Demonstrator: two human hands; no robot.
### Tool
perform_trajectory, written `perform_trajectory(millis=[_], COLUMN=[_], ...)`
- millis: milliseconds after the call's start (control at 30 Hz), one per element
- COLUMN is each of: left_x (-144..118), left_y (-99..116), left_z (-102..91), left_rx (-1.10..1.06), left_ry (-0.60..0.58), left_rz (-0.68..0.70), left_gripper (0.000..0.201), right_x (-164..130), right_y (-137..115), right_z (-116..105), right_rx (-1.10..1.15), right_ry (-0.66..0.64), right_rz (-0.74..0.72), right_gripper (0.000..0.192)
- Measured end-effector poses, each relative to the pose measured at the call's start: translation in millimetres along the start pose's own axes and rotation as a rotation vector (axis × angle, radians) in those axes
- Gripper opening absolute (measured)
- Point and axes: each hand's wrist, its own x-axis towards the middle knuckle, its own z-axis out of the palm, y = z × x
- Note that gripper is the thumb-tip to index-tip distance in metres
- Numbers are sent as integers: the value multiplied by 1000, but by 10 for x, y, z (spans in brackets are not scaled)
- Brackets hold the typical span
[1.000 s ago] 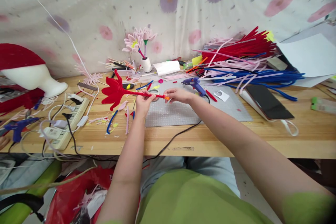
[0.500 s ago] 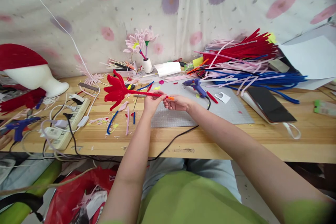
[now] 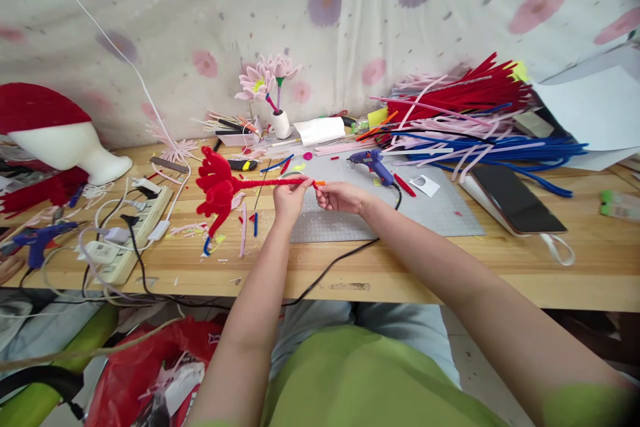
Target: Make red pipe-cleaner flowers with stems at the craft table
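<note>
A red pipe-cleaner flower (image 3: 216, 185) lies sideways in the air above the table, its petals to the left. My left hand (image 3: 290, 200) is closed around its red-wrapped stem (image 3: 260, 181) near the right end. Just past those fingers, a short orange tip (image 3: 321, 183) sticks out. My right hand (image 3: 343, 199) is closed beside this tip, its fingers pinching what looks like the red pipe cleaner wound on the stem. The fingers partly hide the strand. Under both hands lies a grey cutting mat (image 3: 340, 230).
Behind my right hand rests a blue glue gun (image 3: 373, 165). Bundles of red pipe cleaners (image 3: 455, 97) and blue ones (image 3: 525, 150) lie back right, near a phone (image 3: 517, 199). A power strip (image 3: 135, 233) sits left. Pink flowers stand in a small white vase (image 3: 281, 125).
The flower head has turned and dropped slightly, now covering part of the blue scrap on the table. Less of the orange tip shows. Both hands stay in nearly the same place.
</note>
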Motion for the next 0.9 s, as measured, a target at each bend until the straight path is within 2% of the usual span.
perform_trajectory(millis=[100, 200, 267, 367, 433, 533, 567, 633, 733, 800, 900], left_x=[5, 18, 35, 73, 102, 135, 140, 142, 128, 117, 107], left_y=[-69, -116, -127, -103, -64, 12, 37, 75, 92, 80, 44], left_z=[-22, -42, -55, -83, -111, -159, -172, -188, -176, -144, -75], left_rx=[87, 182, 226, 244, 224, 151, 115, 36, -87, -166, -251], left_ry=[51, 54, 50, 24, -32, -143, -169, -189, -172, -156, -73], left_rz=[26, 52, 65, 58, 36, -31, -54, -88, -113, -129, -160], left_gripper=[15, 14, 14, 13, 12, 15, 16, 18, 21, 22, 25], right_x=[0, 21, 32, 19, -5, -28, -27, -9, 41, 79, 128], right_y=[-3, -8, -22, -82, -158, -302, -347, -412, -391, -290, -86], right_z=[97, 206, 252, 265, 246, 188, 160, 91, -9, -30, 52], right_rx=[-92, -295, -503, -981, -1311, -1584, -1583, -1422, -902, -514, -63], right_ry=[131, 394, 536, 664, 684, 518, 445, 313, 79, -42, -58], right_rz=[-65, -109, -155, -281, -391, -558, -582, -523, -280, -181, -146], right_gripper=[19, 22, 23, 25, 26, 22, 21, 20, 19, 19, 17])
